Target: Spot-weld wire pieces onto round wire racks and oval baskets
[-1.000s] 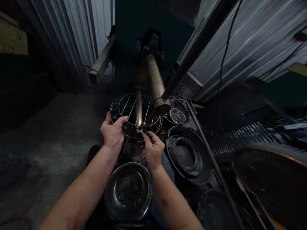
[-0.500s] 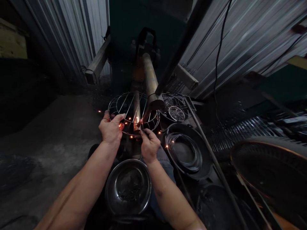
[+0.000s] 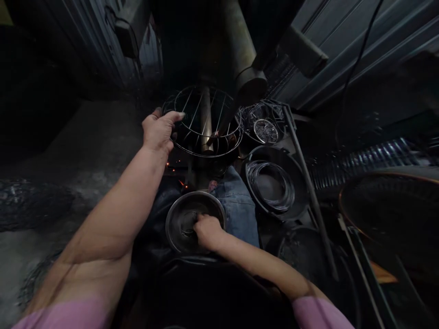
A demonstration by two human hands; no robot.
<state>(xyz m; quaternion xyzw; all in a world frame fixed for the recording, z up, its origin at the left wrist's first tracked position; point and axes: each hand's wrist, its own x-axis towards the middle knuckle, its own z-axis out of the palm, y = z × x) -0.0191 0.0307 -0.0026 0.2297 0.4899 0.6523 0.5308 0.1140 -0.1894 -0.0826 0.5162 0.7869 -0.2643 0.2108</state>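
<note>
A round wire cage (image 3: pixel 206 121) sits on the welding machine's lower arm, under a heavy metal electrode (image 3: pixel 250 84). My left hand (image 3: pixel 159 130) grips the cage's left rim, fingers curled over the wire. My right hand (image 3: pixel 206 230) is down in a shiny steel bowl (image 3: pixel 178 224) on my lap, fingers bunched together over small pieces inside; what they hold is too small to make out. A few orange sparks (image 3: pixel 178 176) glow below the cage.
A dark pan holding a coil of wire rings (image 3: pixel 270 185) lies right of my knee. Behind it sits a pile of finished wire cages (image 3: pixel 262 123). A long metal bar (image 3: pixel 305 183) slants along the right. Corrugated metal walls enclose the machine.
My right hand left the cage's front rim and dropped into the steel bowl. The spray of sparks has died to a few. The view tilted downward; the left hand kept its grip.
</note>
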